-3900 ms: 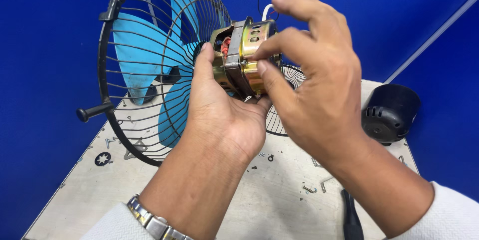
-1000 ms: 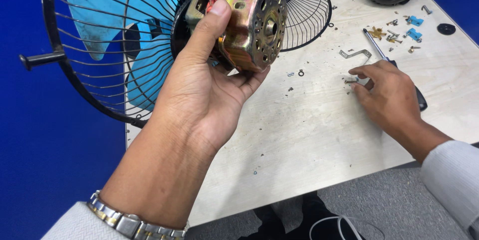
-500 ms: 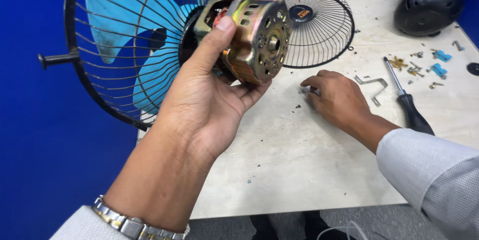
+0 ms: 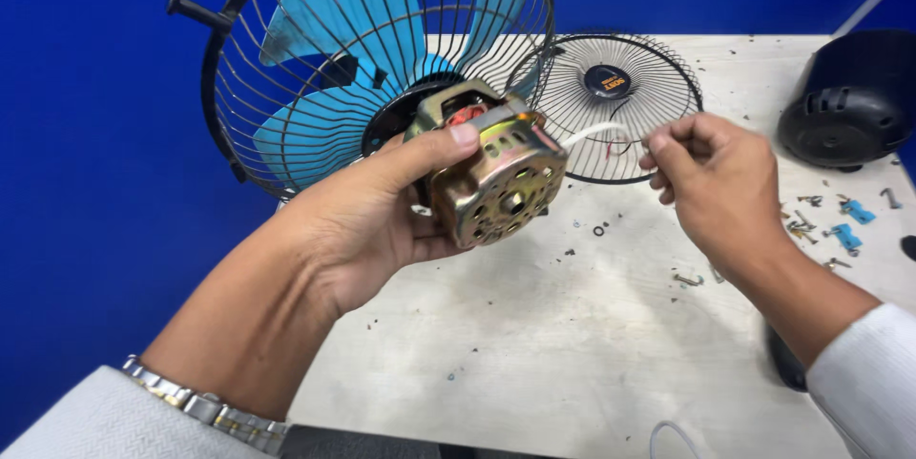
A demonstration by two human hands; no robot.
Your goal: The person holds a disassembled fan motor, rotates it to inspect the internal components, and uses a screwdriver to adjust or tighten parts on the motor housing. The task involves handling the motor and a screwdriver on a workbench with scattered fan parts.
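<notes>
Brass-coloured metal forms the casing of the fan motor, which the left hand grips from below and the side, thumb pressed across the top edge and fingers curled under it. The motor's perforated end plate faces the camera, and red windings show through a gap near the top. It is held in the air above the bench, attached to the back of the rear fan guard, a black wire cage that tilts up behind it. Blue fan blades sit inside that cage, and a short black stub sticks out from its upper left rim.

The right hand is raised just right of the motor, its fingertips pinched together on a white cable that runs from the motor's side; thin red wires hang near it. Behind the cable, the front fan guard lies flat on the bench, a round wire grille with a dark centre cap. A black motor cover rests at the far right. Small screws and blue plastic clips are scattered by the right forearm, along with dark specks of debris. A metal watch band circles the left wrist, and both arms wear pale sleeves.
</notes>
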